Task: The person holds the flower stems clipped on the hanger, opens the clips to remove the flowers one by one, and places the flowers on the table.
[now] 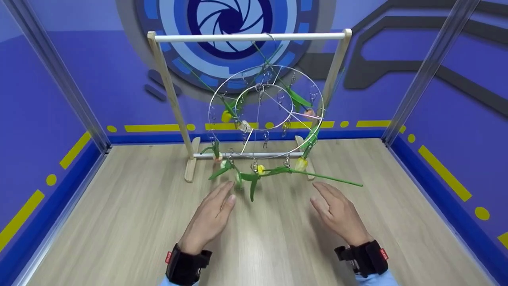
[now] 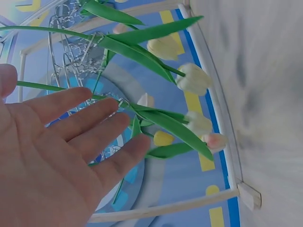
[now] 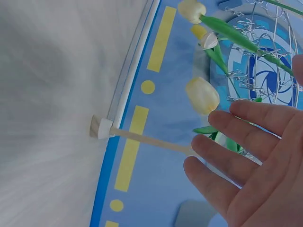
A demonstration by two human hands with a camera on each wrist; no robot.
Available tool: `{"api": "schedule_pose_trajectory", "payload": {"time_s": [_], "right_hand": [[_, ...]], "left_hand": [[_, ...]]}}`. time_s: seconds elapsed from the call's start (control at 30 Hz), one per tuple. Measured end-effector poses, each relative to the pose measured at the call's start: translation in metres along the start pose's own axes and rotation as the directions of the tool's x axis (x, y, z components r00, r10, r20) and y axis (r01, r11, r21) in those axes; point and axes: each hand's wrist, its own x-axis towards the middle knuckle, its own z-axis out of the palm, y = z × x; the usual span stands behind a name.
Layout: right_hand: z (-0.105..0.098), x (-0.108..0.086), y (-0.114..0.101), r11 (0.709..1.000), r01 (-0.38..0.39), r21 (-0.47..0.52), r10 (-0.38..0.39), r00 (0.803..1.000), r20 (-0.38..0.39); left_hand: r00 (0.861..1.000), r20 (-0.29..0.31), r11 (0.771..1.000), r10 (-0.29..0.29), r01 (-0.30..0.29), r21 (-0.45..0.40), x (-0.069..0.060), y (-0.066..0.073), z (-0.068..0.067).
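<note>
Hanging are yellow, white and pinkish tulips (image 1: pixel 302 164).

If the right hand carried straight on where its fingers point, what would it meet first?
Probably the yellow tulip ahead of the right hand, though a green stem crosses that line in the head view; depth is unclear.

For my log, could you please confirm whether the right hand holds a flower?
No, the right hand is outstretched with nothing in its grip.

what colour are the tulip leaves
Green; the leaves show best in the left wrist view.
</note>
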Motion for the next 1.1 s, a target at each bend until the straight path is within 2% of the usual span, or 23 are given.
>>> {"api": "schedule_pose_trajectory", "payload": {"time_s": [0.17,0.4,0.73,0.8,1.03,1.1], "right_hand": [[0.005,0.005,-0.005,0.999,0.008,0.040,-0.008,1.000,-0.013],[0.011,0.012,-0.012,0.995,0.005,0.096,-0.002,0.999,-0.034],[0.017,0.018,-0.016,0.987,0.020,0.160,-0.013,0.999,-0.044],[0.017,0.018,-0.016,0.987,0.019,0.161,-0.011,0.999,-0.047],[0.017,0.018,-0.015,0.986,0.008,0.166,-0.001,0.999,-0.044],[0.017,0.018,-0.014,0.985,0.010,0.170,-0.002,0.999,-0.047]], "left_hand": [[0.999,-0.025,0.999,0.028,-0.029,-0.021,0.005,0.002,0.006],[0.998,-0.046,0.998,0.031,-0.034,-0.058,0.012,0.005,0.013],[0.999,-0.035,0.997,0.028,-0.031,-0.072,0.021,0.008,0.018],[0.999,-0.035,0.997,0.037,-0.039,-0.071,0.023,0.008,0.020],[0.988,-0.101,0.990,0.119,-0.125,-0.060,0.034,0.011,0.028],[0.987,-0.103,0.989,0.124,-0.131,-0.070,0.037,0.012,0.030]]}}
